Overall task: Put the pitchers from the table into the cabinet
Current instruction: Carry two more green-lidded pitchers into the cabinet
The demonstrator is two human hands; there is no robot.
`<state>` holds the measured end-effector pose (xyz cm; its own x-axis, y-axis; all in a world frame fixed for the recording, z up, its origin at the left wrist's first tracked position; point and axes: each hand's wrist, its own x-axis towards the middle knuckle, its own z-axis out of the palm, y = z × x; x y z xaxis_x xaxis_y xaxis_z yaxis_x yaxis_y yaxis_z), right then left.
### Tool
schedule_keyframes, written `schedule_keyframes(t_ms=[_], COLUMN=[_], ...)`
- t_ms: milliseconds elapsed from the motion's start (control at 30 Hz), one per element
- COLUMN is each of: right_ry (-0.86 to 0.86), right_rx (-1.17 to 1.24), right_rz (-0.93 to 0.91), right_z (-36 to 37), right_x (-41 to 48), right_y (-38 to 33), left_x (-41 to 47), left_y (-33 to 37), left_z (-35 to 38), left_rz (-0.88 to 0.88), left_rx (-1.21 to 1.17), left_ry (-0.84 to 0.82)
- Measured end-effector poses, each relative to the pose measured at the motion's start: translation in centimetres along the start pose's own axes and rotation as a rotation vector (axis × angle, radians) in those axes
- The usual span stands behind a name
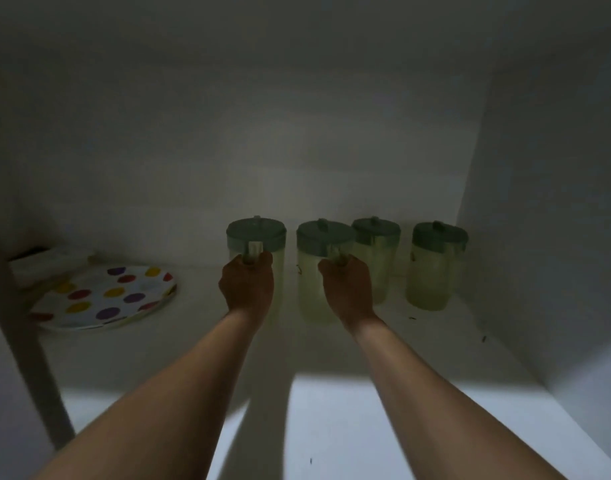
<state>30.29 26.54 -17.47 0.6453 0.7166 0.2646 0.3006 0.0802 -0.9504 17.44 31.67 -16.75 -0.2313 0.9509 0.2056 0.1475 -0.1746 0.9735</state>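
Note:
Inside a dim white cabinet, several clear pitchers with green lids stand in a row on the shelf (331, 355). My left hand (247, 284) grips the handle of the leftmost pitcher (256, 237). My right hand (347, 289) is closed on the handle of the pitcher beside it (314, 271). To the right, a third pitcher (376, 251) stands slightly further back and a fourth pitcher (432, 268) stands near the right wall. All are upright. The lower parts of the two held pitchers are partly hidden behind my hands.
A white plate with coloured dots (105, 297) lies on the shelf at the left. A cabinet frame post (23, 327) runs down the left side. The right cabinet wall (539, 237) is close to the fourth pitcher. The shelf front is brightly lit.

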Motion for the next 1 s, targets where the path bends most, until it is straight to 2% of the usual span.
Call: schedule_keyframes(t_ms=[300,567,733,867,1000], right_ry=[0.062,0.035,0.022,-0.043,-0.087], right_rx=[-0.063,-0.063,-0.093,-0.215,-0.425], right_rz=[0.028,0.0,0.032,0.071,0.096], right_z=[3.9,5.1,5.3,4.8,4.1], right_x=[6.1,9.1,9.5,8.8,7.6], right_y=[3.1,3.9,3.6,3.0,2.2], left_x=[5.3,8.1,8.9,9.2,7.9], left_y=[-2.9,-3.4,-3.2,-3.7,-3.6], left_z=[4.2,6.2,6.6,6.4,5.7], left_rz=[-0.022,-0.017,-0.026,-0.074,-0.076], left_rx=[0.018,0.009,0.107,0.259,0.453], left_ry=[-0.031,-0.064,-0.084,-0.128,-0.016])
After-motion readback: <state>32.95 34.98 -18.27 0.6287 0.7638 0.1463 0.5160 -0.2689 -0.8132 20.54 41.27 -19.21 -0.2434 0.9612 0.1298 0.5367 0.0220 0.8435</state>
